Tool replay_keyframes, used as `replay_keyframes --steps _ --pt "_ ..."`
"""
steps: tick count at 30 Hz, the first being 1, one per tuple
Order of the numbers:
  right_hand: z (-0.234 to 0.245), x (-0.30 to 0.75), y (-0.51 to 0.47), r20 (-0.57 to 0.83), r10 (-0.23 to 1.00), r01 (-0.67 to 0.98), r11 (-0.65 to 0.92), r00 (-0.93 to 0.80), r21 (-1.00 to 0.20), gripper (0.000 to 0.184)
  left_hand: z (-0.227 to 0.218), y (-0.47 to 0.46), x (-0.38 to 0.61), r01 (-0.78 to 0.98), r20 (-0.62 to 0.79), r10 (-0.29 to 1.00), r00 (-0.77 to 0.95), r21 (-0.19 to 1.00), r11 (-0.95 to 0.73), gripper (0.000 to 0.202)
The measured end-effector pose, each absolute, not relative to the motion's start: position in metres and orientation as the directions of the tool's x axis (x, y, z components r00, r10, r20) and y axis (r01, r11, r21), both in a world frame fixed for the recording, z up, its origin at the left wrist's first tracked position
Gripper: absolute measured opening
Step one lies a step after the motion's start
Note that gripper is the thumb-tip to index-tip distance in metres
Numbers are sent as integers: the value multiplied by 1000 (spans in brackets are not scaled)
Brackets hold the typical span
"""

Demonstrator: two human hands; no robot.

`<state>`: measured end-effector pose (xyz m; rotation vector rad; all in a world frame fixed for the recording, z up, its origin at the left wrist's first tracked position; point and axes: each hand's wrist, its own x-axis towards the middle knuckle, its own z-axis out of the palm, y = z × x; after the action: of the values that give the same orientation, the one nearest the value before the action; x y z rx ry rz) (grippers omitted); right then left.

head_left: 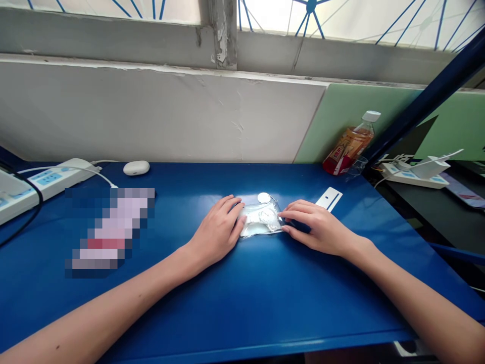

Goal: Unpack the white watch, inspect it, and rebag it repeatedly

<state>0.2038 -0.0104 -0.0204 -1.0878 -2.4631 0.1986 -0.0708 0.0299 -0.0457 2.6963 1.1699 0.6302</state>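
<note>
A small clear plastic pouch [255, 230] lies on the blue desk, with something pale and round showing through it; glare hides what it is. A white disc [264, 197] sits at its far edge. Stretched over the pouch's left edge are the fingers of my left hand [220, 227], palm down and open. From the other side, my right hand [318, 227] touches the right edge with its index finger and thumb, which stay apart. Just behind the right hand lies a flat white card-like piece [329, 199] with a dark slot.
The blue desk [242, 308] meets a wall. To the left are a power strip [56, 177], a white earbud case [136, 168] and a pixelated phone-like object [117, 227] with a cable. A drink bottle [350, 144] leans at back right by a blue post [424, 96].
</note>
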Motion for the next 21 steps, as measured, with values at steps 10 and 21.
replay_keyframes --steps 10,21 --pt "-23 212 -8 214 806 766 591 -551 -254 68 -40 34 -77 577 227 663 714 347 -739 65" --pt "-13 211 -11 142 820 768 571 -555 -291 70 -33 47 -88 549 153 630 761 365 -752 82"
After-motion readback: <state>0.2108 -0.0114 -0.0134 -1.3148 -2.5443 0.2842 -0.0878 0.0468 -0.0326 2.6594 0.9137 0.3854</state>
